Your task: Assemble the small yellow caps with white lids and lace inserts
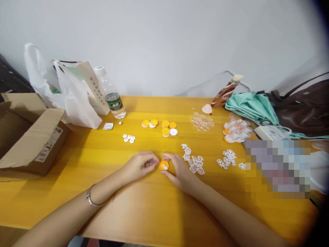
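At the near middle of the desk, a small yellow cap with a white insert is pinched by the right hand — thumb and fingertips closed narrowly around its rim, the cap resting on or just above the desk surface. The left hand is curled shut just beside it, and something small and dark appears to be held at its fingertips; what it is cannot be told. A bangle is worn on the left wrist.

Step in hand, as judged: an assembly step — a small part being fitted into the yellow cap, with both hands brought together over it.

Parts laid out around:
- finished-looking yellow caps in a cluster further back, centre
- small white discs to the left of those
- white lattice pieces just right of the right hand, more of them further right
- clear rings and a bagged heap of parts at the back right

Next move, as judged: fine alignment is called for, with the cap kept steady and level while the left-hand part is seated squarely. Little force is likely needed; tilt of the insert is the thing to be watched.

Also on the desk: a water bottle, a cardboard box, a white plastic bag.
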Demonstrator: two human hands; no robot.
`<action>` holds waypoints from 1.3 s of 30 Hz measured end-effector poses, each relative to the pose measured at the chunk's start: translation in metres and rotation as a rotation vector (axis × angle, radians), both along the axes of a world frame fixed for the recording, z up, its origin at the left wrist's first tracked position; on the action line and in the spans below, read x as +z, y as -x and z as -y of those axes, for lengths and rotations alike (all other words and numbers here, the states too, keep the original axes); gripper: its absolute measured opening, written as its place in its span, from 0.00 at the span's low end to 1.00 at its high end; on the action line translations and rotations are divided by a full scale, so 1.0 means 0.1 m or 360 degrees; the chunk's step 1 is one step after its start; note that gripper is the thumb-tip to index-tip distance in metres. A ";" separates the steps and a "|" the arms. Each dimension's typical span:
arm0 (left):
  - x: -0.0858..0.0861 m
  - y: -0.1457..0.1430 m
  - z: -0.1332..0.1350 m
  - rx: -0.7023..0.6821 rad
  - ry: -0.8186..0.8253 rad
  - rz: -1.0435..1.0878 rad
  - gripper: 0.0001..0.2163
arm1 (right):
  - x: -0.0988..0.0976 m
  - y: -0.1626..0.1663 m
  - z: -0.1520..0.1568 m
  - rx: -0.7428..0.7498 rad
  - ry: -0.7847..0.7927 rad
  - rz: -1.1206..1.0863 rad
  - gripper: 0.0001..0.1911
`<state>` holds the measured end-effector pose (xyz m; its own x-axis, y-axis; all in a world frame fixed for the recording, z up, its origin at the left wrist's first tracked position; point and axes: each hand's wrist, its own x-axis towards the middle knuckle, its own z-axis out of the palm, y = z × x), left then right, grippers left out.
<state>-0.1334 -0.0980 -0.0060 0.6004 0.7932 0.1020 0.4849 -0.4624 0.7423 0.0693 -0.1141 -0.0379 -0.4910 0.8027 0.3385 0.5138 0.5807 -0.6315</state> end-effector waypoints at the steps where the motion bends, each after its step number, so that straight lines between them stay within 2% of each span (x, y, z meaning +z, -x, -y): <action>1: 0.00 -0.01 0.01 0.0011 0.0031 0.0005 0.05 | 0.00 -0.01 0.00 0.0013 0.0015 -0.0011 0.24; 6: -0.05 -0.05 0.03 0.0046 0.0138 0.0052 0.07 | 0.00 -0.03 0.02 0.0057 0.0066 -0.0009 0.22; 12: -0.14 -0.06 0.00 0.0051 0.0094 0.0071 0.06 | -0.02 -0.04 0.04 0.0068 0.0109 -0.0009 0.22; 23: -0.13 -0.11 0.03 0.0058 0.0124 0.0109 0.07 | 0.02 -0.03 0.05 0.0090 0.0082 0.0034 0.19; 39: -0.17 -0.14 0.04 0.0062 0.0026 0.0125 0.07 | 0.04 -0.03 0.05 0.0107 0.0107 0.0037 0.17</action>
<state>-0.1194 -0.1025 -0.0231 0.5598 0.8177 0.1342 0.4422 -0.4318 0.7861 0.0725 -0.1193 -0.0344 -0.5519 0.7879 0.2731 0.4899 0.5713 -0.6585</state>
